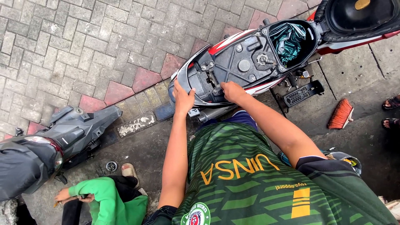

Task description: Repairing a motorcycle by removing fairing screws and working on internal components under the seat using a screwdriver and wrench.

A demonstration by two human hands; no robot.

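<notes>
Scooter (246, 58) parked rear-end toward the camera, on grey and red paving at the edge of darker asphalt. Seat (358, 16) is flipped up, black underside showing. Under-seat bin is open, crumpled dark green plastic bag (287, 39) inside. Rear body covers are off: bare black plastic frame tray exposed, with bolts, round caps and a latch part. Side panels white with red stripes, red bodywork up near the seat.

Left hand (182, 98) lies flat on the left rear edge of the tail, fingers together, pressed on the panel rim; not wrapped around anything. Right hand (233, 91) sits on the rear middle of the black tray, fingers curled down onto its edge; whether they actually clamp it, can't tell.

Loose black vented panel (302, 95) lies on the ground just right of the scooter. Orange-bristled brush (341, 113) further right. Second, grey scooter (50, 143) at left. A crouching person in a green sleeve (104, 196) bottom left, hands near the ground. Sandalled feet (391, 112) at the right edge.
</notes>
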